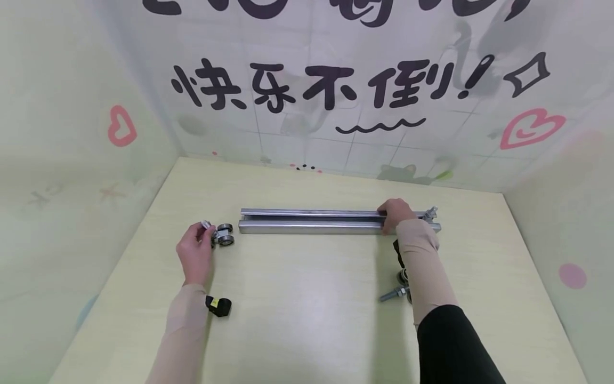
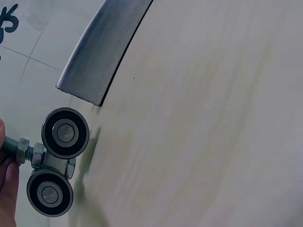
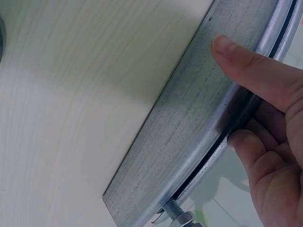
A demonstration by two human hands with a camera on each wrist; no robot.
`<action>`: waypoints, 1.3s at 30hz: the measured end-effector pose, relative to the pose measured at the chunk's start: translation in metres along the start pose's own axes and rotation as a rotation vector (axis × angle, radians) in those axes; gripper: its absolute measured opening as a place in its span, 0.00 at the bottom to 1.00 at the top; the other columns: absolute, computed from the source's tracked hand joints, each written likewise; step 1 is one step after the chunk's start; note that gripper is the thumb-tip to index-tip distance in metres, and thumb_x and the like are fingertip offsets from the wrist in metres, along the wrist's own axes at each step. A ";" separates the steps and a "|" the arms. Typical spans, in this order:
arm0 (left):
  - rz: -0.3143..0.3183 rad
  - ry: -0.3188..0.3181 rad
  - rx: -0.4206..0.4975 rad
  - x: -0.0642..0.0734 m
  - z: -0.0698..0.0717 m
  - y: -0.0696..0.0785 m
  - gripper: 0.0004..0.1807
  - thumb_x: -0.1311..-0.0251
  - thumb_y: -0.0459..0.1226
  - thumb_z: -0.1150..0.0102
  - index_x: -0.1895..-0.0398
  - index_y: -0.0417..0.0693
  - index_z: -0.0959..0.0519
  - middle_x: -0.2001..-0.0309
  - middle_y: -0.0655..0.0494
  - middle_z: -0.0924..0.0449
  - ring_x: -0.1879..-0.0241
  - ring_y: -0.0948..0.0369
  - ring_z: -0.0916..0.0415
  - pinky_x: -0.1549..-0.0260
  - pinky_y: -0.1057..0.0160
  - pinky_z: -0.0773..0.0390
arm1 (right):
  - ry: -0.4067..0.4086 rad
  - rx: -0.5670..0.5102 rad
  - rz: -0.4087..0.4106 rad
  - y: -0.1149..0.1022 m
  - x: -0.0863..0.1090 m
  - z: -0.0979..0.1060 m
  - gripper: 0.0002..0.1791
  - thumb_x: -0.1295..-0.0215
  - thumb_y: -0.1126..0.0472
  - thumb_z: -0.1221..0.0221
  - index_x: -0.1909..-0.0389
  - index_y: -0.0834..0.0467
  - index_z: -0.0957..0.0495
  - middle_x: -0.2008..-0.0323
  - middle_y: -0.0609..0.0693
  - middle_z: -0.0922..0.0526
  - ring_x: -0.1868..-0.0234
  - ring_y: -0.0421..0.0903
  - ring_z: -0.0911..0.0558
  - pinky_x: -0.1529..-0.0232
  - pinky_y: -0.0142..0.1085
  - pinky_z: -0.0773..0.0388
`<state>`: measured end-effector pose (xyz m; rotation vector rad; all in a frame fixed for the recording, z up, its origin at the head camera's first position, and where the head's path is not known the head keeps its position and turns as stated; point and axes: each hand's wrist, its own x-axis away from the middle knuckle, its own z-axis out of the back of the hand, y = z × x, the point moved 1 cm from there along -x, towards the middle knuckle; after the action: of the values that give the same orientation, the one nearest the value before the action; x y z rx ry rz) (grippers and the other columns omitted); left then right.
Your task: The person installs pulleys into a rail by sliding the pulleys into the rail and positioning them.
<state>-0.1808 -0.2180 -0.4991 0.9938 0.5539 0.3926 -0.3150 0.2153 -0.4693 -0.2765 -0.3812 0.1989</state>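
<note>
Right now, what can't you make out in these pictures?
- Head view: right-side roller trolley, partly hidden by the right sleeve.
- Left wrist view: left hand, mostly cut off by the left edge; slotted metal rail, far end cut off by top edge.
- Right wrist view: threaded bolt, one end cut off by the bottom edge.

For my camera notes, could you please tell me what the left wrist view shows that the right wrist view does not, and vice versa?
Only the left wrist: the left grip pinching the threaded stem of a two-wheeled roller.
Only the right wrist: the right grip holding the metal rail, and a separate bolt at its slot.
Both: part of that rail, the tabletop and the wall.
</note>
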 end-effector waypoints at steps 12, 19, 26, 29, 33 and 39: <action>0.026 -0.007 0.047 -0.022 -0.013 0.004 0.14 0.41 0.35 0.45 0.57 0.33 0.24 0.60 0.42 0.20 0.66 0.71 0.29 0.65 0.80 0.27 | 0.000 0.004 0.015 0.002 -0.001 0.000 0.36 0.66 0.69 0.29 0.47 0.65 0.27 0.46 0.64 0.27 0.45 0.62 0.31 0.45 0.50 0.30; 0.019 -0.026 0.067 -0.027 -0.021 0.006 0.13 0.41 0.34 0.45 0.57 0.32 0.24 0.60 0.41 0.21 0.64 0.64 0.27 0.64 0.79 0.26 | -0.010 0.006 0.004 0.000 0.001 0.001 0.36 0.65 0.69 0.29 0.46 0.64 0.27 0.46 0.64 0.28 0.45 0.62 0.31 0.45 0.50 0.30; 0.006 -0.046 0.076 -0.030 -0.029 0.008 0.13 0.42 0.34 0.45 0.58 0.32 0.24 0.61 0.41 0.21 0.66 0.67 0.28 0.65 0.79 0.26 | -0.013 -0.008 -0.013 -0.002 0.001 0.002 0.37 0.64 0.69 0.29 0.46 0.64 0.28 0.45 0.64 0.29 0.43 0.62 0.32 0.45 0.50 0.31; -0.004 -0.062 0.074 -0.030 -0.032 0.011 0.13 0.41 0.34 0.45 0.58 0.32 0.24 0.61 0.40 0.21 0.65 0.65 0.27 0.66 0.80 0.27 | -0.007 -0.012 -0.016 0.000 0.000 0.001 0.37 0.65 0.70 0.29 0.46 0.64 0.28 0.45 0.64 0.29 0.43 0.62 0.32 0.44 0.50 0.31; -0.021 -0.066 0.060 -0.029 -0.035 0.014 0.12 0.42 0.33 0.45 0.59 0.30 0.24 0.62 0.39 0.21 0.65 0.59 0.26 0.69 0.82 0.29 | -0.002 -0.011 -0.012 0.000 0.000 0.000 0.37 0.66 0.70 0.29 0.47 0.64 0.27 0.46 0.63 0.28 0.44 0.61 0.31 0.44 0.49 0.31; -0.011 -0.104 0.065 -0.027 -0.038 0.016 0.12 0.41 0.32 0.46 0.57 0.31 0.25 0.60 0.40 0.21 0.62 0.57 0.25 0.66 0.80 0.27 | 0.003 0.009 -0.009 0.001 0.001 0.001 0.36 0.66 0.69 0.29 0.47 0.64 0.27 0.46 0.62 0.27 0.44 0.60 0.31 0.43 0.49 0.32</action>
<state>-0.2260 -0.1989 -0.4943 1.0666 0.4809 0.3129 -0.3148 0.2166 -0.4681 -0.2659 -0.3785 0.1909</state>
